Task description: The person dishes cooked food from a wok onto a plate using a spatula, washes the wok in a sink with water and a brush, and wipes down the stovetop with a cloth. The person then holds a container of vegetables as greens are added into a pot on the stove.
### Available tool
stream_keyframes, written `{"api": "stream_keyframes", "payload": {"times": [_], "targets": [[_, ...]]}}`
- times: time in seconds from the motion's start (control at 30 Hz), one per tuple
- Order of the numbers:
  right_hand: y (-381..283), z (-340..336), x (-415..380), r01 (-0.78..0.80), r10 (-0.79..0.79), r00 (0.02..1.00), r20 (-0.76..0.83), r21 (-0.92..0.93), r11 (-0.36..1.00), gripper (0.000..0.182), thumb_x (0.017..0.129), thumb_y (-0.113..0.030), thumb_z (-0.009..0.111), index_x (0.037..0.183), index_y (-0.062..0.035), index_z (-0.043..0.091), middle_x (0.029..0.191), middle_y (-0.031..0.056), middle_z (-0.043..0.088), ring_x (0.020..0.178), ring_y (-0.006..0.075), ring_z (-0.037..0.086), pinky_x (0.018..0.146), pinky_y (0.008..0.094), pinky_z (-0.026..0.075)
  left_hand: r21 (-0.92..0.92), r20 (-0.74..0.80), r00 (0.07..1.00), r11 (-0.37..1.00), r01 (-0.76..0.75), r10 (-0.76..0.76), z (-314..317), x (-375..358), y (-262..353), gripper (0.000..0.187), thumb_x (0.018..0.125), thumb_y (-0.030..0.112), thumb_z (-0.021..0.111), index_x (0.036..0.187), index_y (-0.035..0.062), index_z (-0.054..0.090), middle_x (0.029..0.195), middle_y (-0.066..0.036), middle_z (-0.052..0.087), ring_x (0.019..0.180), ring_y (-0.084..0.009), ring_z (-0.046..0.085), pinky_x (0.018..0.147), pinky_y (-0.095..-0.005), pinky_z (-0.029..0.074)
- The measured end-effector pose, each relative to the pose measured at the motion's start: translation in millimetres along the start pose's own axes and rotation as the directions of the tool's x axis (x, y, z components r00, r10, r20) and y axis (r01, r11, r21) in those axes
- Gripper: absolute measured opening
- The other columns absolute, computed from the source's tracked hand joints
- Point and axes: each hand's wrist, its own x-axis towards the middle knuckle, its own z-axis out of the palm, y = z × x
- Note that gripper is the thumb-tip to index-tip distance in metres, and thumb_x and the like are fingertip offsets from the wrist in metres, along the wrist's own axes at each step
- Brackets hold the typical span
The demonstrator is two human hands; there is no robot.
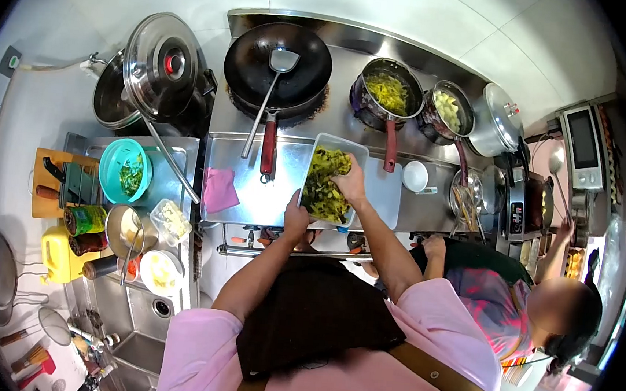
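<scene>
A clear plastic container (361,152) full of chopped yellow-green pickled-looking vegetables (326,189) is held over the front of the steel counter. My left hand (296,216) grips its near left side, closed on the edge. Inside it, my right hand (351,182) has its fingers curled into the vegetables at the right, the fingertips partly hidden among them. Under the container and to its right lies a pale translucent lid or tray (383,194). Left of my hands are a pink cloth (219,189) and a black wok (264,67) with a metal spatula (284,61) resting in it.
Behind stand a pan of yellow-green shreds (387,91), a smaller pan of pale chunks (448,110) and a pressure cooker (497,114). A white bowl (415,176) sits at the right. A turquoise basin (125,171) is at the left. Close on my right stands another person (492,301).
</scene>
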Motion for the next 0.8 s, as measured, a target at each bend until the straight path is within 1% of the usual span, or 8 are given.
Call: {"api": "stream_keyframes", "payload": {"times": [0.1,0.2,0.23,0.33,0.5,0.63,0.73,0.8], "targets": [[-2,-9,9,0.042,-0.042,0.999,-0.002,0.232,0.972,0.052,0.069,0.006,0.074,0.118,-0.0013,0.057,0.102,0.0094,0.070,0.095,0.0188,0.066,0.087,0.0317,0.052,0.050,0.056,0.995,0.995,-0.084,0.081,-1,6,-3,0.061,0.088,-0.010,0.030,0.148,0.0022,0.035,0.116,-0.022,0.061,0.084,-0.0303,0.071,0.065,-0.0349,0.065],[-7,-14,13,-0.004,0.011,1.000,-0.014,0.420,0.907,0.051,0.070,0.009,0.072,0.118,-0.0009,0.057,0.102,0.0067,0.068,0.095,0.0181,0.065,0.087,0.0313,0.052,0.110,0.039,0.999,0.993,-0.041,0.037,-1,5,1,0.061,0.089,-0.011,0.029,0.148,0.0021,0.034,0.115,-0.023,0.061,0.086,-0.0313,0.072,0.066,-0.0356,0.065],[-4,-13,16,-0.046,0.063,0.998,-0.014,0.539,0.841,0.049,0.072,0.013,0.068,0.117,-0.0012,0.058,0.103,0.0046,0.067,0.094,0.0179,0.065,0.086,0.0311,0.051,0.052,0.030,0.999,0.999,-0.014,0.013,0,2,4,0.061,0.088,-0.010,0.031,0.148,0.0016,0.036,0.114,-0.024,0.063,0.086,-0.0326,0.072,0.067,-0.0376,0.065],[-23,-20,17,-0.099,0.150,0.989,-0.019,0.671,0.735,0.046,0.074,0.013,0.066,0.117,-0.0021,0.058,0.102,0.0045,0.067,0.093,0.0173,0.065,0.085,0.0316,0.052,-0.058,0.026,0.999,0.998,0.038,-0.036,3,-12,35,0.062,0.087,-0.009,0.035,0.148,0.0009,0.037,0.110,-0.025,0.066,0.087,-0.0353,0.072,0.069,-0.0421,0.064],[-64,-44,20,-0.159,0.182,0.983,0.035,0.664,0.730,0.044,0.076,0.011,0.063,0.117,-0.0026,0.059,0.101,0.0050,0.068,0.091,0.0196,0.065,0.082,0.0339,0.053,0.068,0.016,0.999,0.997,0.031,-0.032,1,-4,23,0.064,0.087,-0.010,0.039,0.150,0.0025,0.035,0.111,-0.026,0.065,0.086,-0.0351,0.072,0.068,-0.0429,0.064],[-86,-65,30,-0.151,0.161,0.986,0.046,0.654,0.741,0.041,0.077,0.009,0.062,0.117,-0.0009,0.059,0.103,0.0084,0.068,0.093,0.0230,0.066,0.085,0.0371,0.053,-0.003,-0.005,0.996,0.996,0.089,-0.089,5,-1,20,0.064,0.088,-0.010,0.041,0.150,0.0034,0.035,0.113,-0.026,0.065,0.085,-0.0361,0.071,0.067,-0.0437,0.064],[-109,-85,37,-0.128,0.121,0.991,0.063,0.727,0.674,0.040,0.077,0.007,0.062,0.116,0.0013,0.058,0.105,0.0120,0.069,0.095,0.0261,0.067,0.085,0.0386,0.054,-0.044,0.009,0.992,0.991,0.125,-0.125,5,-3,25,0.064,0.089,-0.010,0.039,0.151,0.0041,0.034,0.113,-0.026,0.064,0.083,-0.0364,0.071,0.066,-0.0428,0.064],[-131,-103,43,-0.150,0.192,0.981,0.030,0.749,0.646,0.044,0.077,0.004,0.065,0.120,0.0019,0.055,0.105,0.0155,0.067,0.096,0.0285,0.067,0.084,0.0421,0.058,-0.027,0.016,0.991,0.990,0.135,-0.135,4,-4,29,0.065,0.089,-0.010,0.039,0.152,0.0046,0.034,0.114,-0.026,0.064,0.083,-0.0362,0.071,0.066,-0.0420,0.064]]}}
